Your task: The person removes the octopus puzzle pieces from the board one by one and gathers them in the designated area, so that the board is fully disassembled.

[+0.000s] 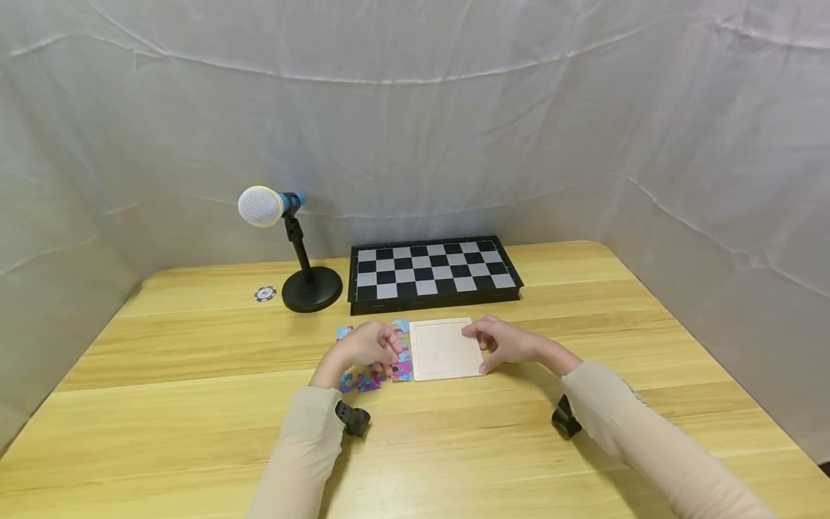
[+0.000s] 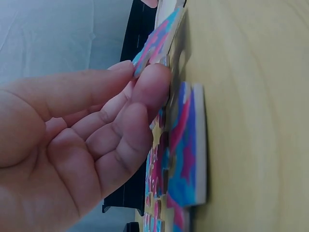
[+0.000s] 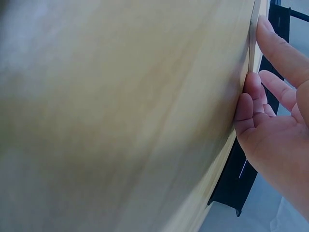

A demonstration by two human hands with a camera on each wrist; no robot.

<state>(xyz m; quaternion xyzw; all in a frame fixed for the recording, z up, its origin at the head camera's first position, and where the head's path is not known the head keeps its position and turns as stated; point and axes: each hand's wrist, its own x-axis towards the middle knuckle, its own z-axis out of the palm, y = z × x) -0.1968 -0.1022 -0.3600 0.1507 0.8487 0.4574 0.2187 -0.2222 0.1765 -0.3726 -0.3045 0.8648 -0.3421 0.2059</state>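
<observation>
My left hand (image 1: 371,344) pinches a pink and blue jigsaw puzzle piece (image 2: 157,41) between thumb and fingertips, tilted close over the table at the left edge of a pale wooden puzzle tray (image 1: 447,349). More puzzle pieces (image 1: 368,382) lie under and around this hand, partly hidden by it; one thick piece (image 2: 188,145) shows near the little finger in the left wrist view. My right hand (image 1: 509,340) holds the tray's right side, with the thumb near the front corner and fingertips at the edge farther back. In the right wrist view the tray's thin edge (image 3: 252,43) shows beside the fingers.
Behind the tray lies a black and white chessboard (image 1: 433,274). A microphone (image 1: 261,207) on a black stand (image 1: 312,288) is at the back left, with a poker chip (image 1: 264,293) beside its base. Grey cloth (image 1: 415,144) hangs around the wooden table (image 1: 194,432).
</observation>
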